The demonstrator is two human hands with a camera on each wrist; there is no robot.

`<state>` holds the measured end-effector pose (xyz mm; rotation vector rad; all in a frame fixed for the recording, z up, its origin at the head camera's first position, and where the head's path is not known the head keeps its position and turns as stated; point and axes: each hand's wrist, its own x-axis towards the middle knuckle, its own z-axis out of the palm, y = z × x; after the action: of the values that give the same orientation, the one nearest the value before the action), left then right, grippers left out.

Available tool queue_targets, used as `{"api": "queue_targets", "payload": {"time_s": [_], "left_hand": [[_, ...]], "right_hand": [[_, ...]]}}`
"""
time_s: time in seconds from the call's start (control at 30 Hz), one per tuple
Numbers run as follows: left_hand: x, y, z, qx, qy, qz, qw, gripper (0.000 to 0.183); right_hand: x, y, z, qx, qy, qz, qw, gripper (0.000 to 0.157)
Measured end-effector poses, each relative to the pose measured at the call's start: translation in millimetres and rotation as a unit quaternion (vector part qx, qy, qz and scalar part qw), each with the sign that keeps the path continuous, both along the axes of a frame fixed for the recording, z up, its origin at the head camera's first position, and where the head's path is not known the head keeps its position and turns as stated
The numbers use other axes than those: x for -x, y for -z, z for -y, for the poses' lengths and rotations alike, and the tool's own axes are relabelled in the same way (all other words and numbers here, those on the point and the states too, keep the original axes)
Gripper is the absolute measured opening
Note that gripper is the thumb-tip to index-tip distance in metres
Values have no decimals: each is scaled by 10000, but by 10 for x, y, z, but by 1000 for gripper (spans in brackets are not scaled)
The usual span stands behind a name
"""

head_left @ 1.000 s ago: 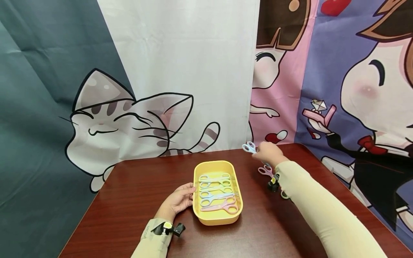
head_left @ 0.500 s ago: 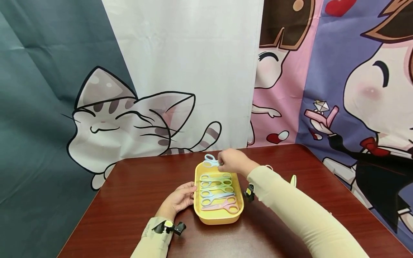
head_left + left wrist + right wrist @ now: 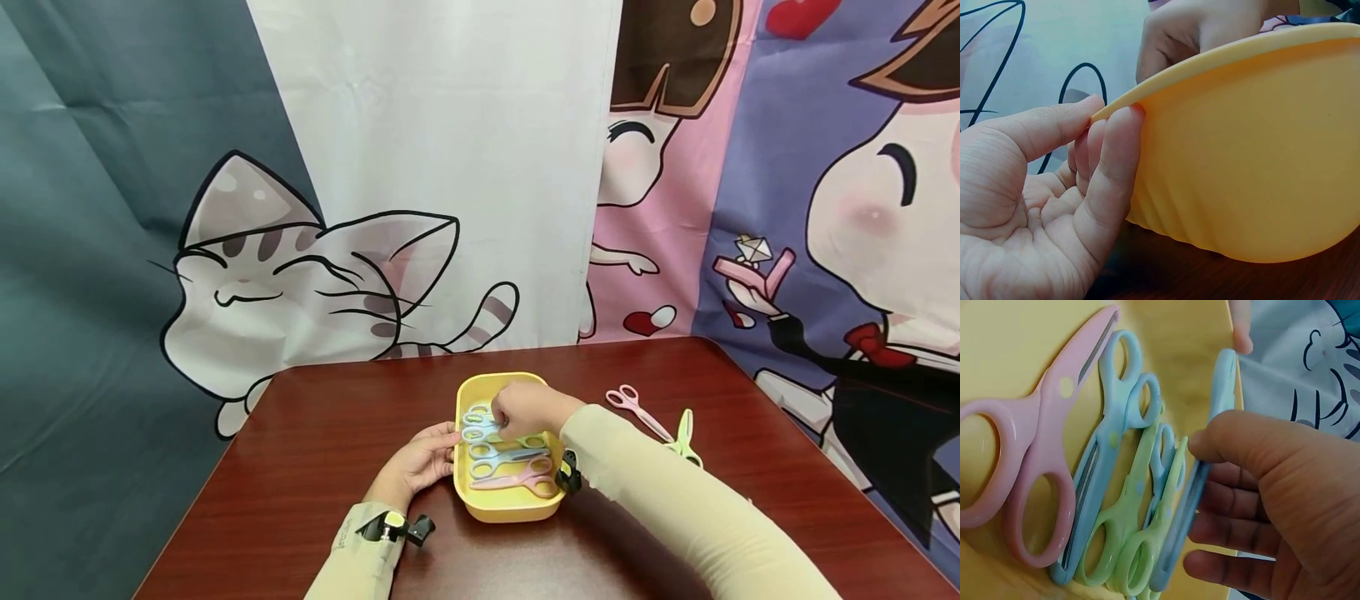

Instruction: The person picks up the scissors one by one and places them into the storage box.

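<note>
A yellow plastic basket [image 3: 510, 514] stands on the table, and my left hand [image 3: 420, 461] pinches its left rim between thumb and fingers. Inside it lie pink scissors [image 3: 1054, 456], blue scissors [image 3: 1105, 437] and several more green and blue ones. My right hand [image 3: 531, 410] reaches into the basket's far half. In the right wrist view its thumb and fingers pinch another pair of blue scissors [image 3: 1210, 425], held edge-on beside the row. The basket's rim [image 3: 1222, 56] hides the right fingertips in the left wrist view.
To the right of the basket, pink scissors [image 3: 637, 410] and green scissors [image 3: 684, 437] lie on the dark red table [image 3: 322, 467], partly behind the right sleeve. A printed cartoon curtain [image 3: 450, 167] hangs behind the table.
My right hand has carried the blue scissors from the table's right side leftward, over the far rim and down into the basket. The left hand has kept its grip on the rim.
</note>
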<state>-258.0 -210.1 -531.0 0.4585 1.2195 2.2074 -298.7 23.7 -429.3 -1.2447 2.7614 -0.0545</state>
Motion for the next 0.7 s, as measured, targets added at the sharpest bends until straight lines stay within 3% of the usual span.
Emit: {"api": "queue_targets", "payload": {"time_s": [0.23,0.4,0.7], "left_hand": [[-47,-79,12,35,115,-23,9999,27],[-63,-71,6,54,151,-2,9999,23],[-9,-6,8,-49,-7,145,9999,25]], "right_hand": [[12,77,52,-305,-235,417,9984,29],[9,130,81,-507,-85,471,9976,36],[43,117,117,-641,251,432,9967,28]]}}
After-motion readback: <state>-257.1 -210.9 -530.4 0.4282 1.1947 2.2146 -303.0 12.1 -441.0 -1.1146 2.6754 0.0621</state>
